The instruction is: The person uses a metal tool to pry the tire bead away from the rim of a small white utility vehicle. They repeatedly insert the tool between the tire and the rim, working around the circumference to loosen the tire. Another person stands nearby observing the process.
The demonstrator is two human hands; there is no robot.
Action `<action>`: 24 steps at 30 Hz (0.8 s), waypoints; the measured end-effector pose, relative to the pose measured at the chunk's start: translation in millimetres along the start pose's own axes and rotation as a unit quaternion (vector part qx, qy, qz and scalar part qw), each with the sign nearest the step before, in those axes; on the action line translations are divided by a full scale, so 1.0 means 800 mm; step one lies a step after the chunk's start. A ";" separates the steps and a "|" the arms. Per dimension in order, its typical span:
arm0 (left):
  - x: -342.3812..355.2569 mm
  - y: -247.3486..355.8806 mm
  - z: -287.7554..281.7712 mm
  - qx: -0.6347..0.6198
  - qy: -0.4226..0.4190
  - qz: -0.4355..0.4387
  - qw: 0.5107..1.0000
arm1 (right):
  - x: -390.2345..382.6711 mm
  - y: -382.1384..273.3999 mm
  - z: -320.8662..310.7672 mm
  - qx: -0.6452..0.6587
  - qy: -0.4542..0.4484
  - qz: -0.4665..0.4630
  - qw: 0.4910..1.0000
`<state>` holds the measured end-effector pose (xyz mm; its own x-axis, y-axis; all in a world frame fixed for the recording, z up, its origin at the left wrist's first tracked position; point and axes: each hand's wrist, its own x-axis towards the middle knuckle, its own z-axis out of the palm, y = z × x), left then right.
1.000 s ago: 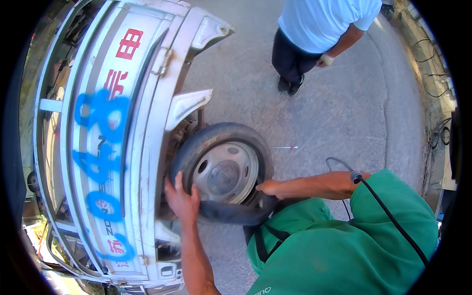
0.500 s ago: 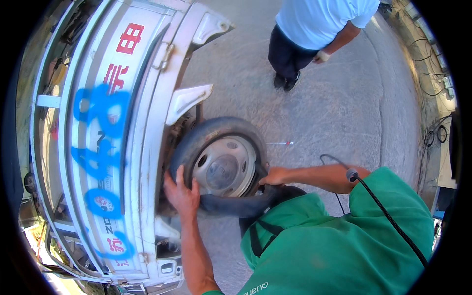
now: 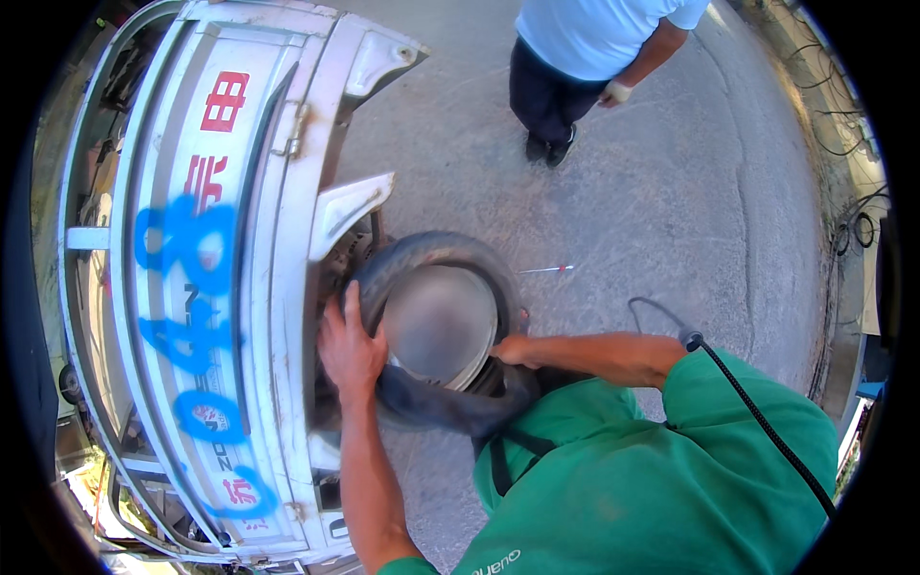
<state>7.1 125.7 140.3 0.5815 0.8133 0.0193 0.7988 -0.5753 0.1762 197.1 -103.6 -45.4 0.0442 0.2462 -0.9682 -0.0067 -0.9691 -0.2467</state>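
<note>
A wheel with a black tyre [image 3: 422,251] and a silver rim [image 3: 439,324] is in front of me, beside the white vehicle's rear. The rim's face is smeared by motion, its holes no longer distinct. At the lower right a dark gap shows between the tyre and the rim's edge. My left hand [image 3: 351,350] rests against the tyre's left side, fingers spread and thumb toward the rim. At the rim's right edge my right hand [image 3: 515,351] is closed, knuckles over the gap. What it grips is hidden.
The white vehicle [image 3: 264,240], with blue paint marks, fills the left; metal brackets [image 3: 350,213] jut from it. A thin rod [image 3: 546,269] lies on the concrete. A person in a light blue shirt [image 3: 609,36] stands ahead. A dark cord [image 3: 757,417] hangs over my green shirt.
The rim's holes were distinct before and are now blurred, so the wheel is turning. My right hand has shifted slightly left, toward the rim. The view has shifted a little.
</note>
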 end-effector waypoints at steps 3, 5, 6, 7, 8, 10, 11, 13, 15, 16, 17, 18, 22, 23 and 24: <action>-0.001 -0.009 0.006 0.009 -0.021 -0.009 1.000 | -0.109 -0.033 -0.027 0.075 -0.028 0.004 0.997; -0.006 -0.016 0.004 0.004 -0.037 -0.019 0.999 | -0.174 -0.059 -0.051 0.090 -0.029 0.000 0.995; -0.010 -0.019 0.004 0.000 -0.028 -0.018 0.999 | -0.186 -0.064 -0.060 0.074 -0.022 -0.008 0.997; -0.016 -0.023 0.004 -0.005 -0.020 -0.018 1.000 | -0.198 -0.071 -0.066 0.058 -0.016 -0.016 0.998; -0.022 -0.027 0.004 -0.010 -0.011 -0.020 1.000 | -0.217 -0.081 -0.072 0.064 -0.038 -0.019 0.997; -0.031 -0.034 0.002 -0.025 -0.005 -0.033 0.999 | -0.247 -0.098 -0.077 0.075 -0.083 -0.023 0.993; -0.033 -0.035 0.001 -0.033 -0.002 -0.037 0.999 | -0.239 -0.093 -0.075 0.048 -0.065 -0.037 0.996; -0.031 -0.036 0.000 -0.041 0.003 -0.034 0.999 | -0.204 -0.075 -0.071 -0.005 -0.029 -0.063 0.998; -0.028 -0.032 0.001 -0.038 0.004 -0.032 0.999 | -0.190 -0.073 -0.070 -0.141 -0.002 -0.079 0.987; -0.026 -0.028 0.002 -0.032 0.002 -0.029 0.999 | -0.180 -0.071 -0.070 -0.208 0.012 -0.087 0.974; -0.022 -0.028 0.000 -0.022 -0.001 -0.023 0.999 | -0.166 -0.064 -0.066 -0.196 0.013 -0.071 0.978; -0.017 -0.027 -0.003 -0.023 -0.007 -0.016 1.000 | -0.156 -0.060 -0.062 -0.184 0.013 -0.055 0.981; 0.005 -0.018 -0.011 -0.017 -0.026 0.003 1.000 | -0.108 -0.064 -0.061 -0.128 0.014 -0.015 0.992; 0.010 -0.015 -0.011 -0.015 -0.030 0.007 0.999 | -0.088 -0.066 -0.061 -0.125 0.022 -0.010 0.992; 0.013 -0.011 -0.010 -0.006 -0.033 0.007 0.999 | -0.072 -0.065 -0.056 -0.094 0.037 -0.002 0.995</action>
<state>4.8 140.3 146.5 0.6010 0.7982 -0.0423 0.7893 -0.5843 0.1890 239.8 -68.1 25.5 0.1176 0.2548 -0.9598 0.1799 -0.9560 -0.2317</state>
